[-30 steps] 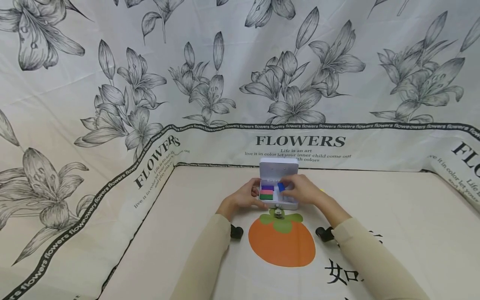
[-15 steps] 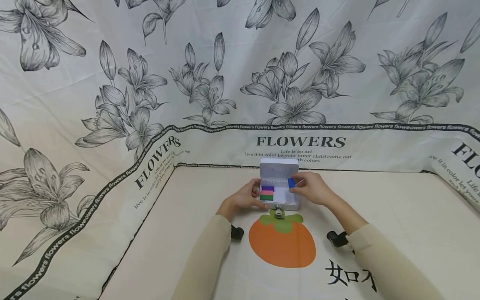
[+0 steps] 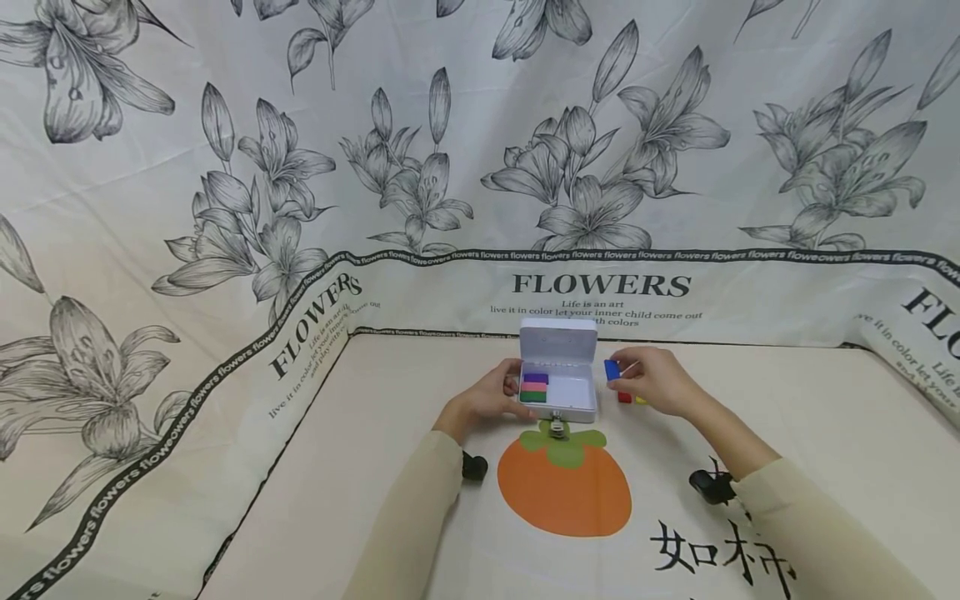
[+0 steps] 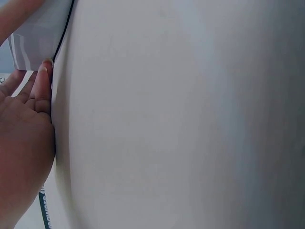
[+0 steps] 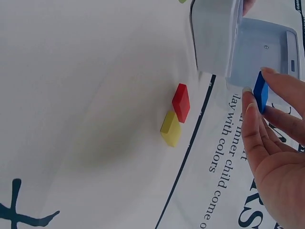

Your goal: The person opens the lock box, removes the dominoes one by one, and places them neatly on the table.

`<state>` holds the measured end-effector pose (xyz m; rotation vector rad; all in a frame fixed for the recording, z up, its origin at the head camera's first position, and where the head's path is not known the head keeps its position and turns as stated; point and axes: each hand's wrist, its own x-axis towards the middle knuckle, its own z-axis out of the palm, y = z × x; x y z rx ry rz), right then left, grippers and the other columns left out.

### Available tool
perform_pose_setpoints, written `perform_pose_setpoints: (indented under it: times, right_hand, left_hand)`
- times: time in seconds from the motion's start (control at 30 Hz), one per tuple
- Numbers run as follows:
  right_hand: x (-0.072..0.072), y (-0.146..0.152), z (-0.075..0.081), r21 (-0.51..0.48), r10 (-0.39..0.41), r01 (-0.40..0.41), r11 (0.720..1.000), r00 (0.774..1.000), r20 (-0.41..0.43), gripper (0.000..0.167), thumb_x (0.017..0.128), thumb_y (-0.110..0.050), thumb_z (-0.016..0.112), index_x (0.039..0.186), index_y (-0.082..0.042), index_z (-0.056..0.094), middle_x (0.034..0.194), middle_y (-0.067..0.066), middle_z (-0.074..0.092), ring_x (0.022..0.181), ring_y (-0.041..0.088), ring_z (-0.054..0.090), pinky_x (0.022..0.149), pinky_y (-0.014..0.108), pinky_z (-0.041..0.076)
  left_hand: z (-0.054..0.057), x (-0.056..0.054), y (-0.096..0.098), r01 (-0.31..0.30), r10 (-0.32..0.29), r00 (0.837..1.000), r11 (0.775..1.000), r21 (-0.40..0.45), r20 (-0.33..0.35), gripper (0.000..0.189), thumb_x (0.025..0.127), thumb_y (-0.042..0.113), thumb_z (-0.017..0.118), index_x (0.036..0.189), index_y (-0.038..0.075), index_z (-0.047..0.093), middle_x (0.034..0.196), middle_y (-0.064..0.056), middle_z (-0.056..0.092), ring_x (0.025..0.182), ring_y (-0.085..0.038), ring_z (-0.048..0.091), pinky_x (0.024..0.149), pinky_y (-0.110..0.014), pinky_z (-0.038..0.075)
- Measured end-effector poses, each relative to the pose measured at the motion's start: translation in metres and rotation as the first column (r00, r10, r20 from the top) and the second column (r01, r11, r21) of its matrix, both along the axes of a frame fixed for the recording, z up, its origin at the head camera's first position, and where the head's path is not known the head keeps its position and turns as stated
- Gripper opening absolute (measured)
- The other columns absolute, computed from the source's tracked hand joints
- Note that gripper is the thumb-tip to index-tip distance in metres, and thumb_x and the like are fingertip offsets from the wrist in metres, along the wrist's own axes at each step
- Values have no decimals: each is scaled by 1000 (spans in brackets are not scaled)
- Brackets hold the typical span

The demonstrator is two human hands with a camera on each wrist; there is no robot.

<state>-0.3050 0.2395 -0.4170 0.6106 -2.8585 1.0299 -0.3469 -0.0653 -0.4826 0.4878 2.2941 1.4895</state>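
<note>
A white hinged box [image 3: 573, 414] stands with its lid [image 3: 558, 343] raised. Inside, along its left side, lie a purple block [image 3: 536, 378], a pink block [image 3: 534, 387] and a green block [image 3: 533, 397]. My left hand [image 3: 486, 395] grips the box's left side, thumb toward the front; in the left wrist view its fingers meet the wall [image 4: 40, 40]. Just right of the box, my right hand [image 3: 656, 382] pinches a blue block [image 5: 260, 93] between thumb and fingers, held above the table. Below it, a red block [image 5: 181, 102] and a yellow block [image 5: 170, 130] lie touching.
A metal latch [image 3: 557, 427] hangs at the box's front. The tablecloth has a printed orange persimmon [image 3: 564, 487] and black characters [image 3: 686, 546]. Behind the box rises a flower-printed cloth wall [image 3: 420, 283].
My right hand has carried the blue block rightward out of the box and past its right wall, exposing the red block on the table. The left hand and box have stayed in place.
</note>
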Motion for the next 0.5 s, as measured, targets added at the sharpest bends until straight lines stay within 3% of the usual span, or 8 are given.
perform_pose_setpoints:
  times: [0.5]
  right_hand:
    - [5, 31, -4, 60, -35, 35, 998, 999, -12, 42, 87, -9, 80, 120, 13, 65, 102, 20, 72, 90, 32, 70, 78, 46, 59]
  left_hand:
    - [-2, -1, 2, -22, 22, 1000, 1000, -19, -12, 97, 71, 4, 92, 152, 11, 39, 111, -5, 52, 102, -17, 46, 92, -33, 40]
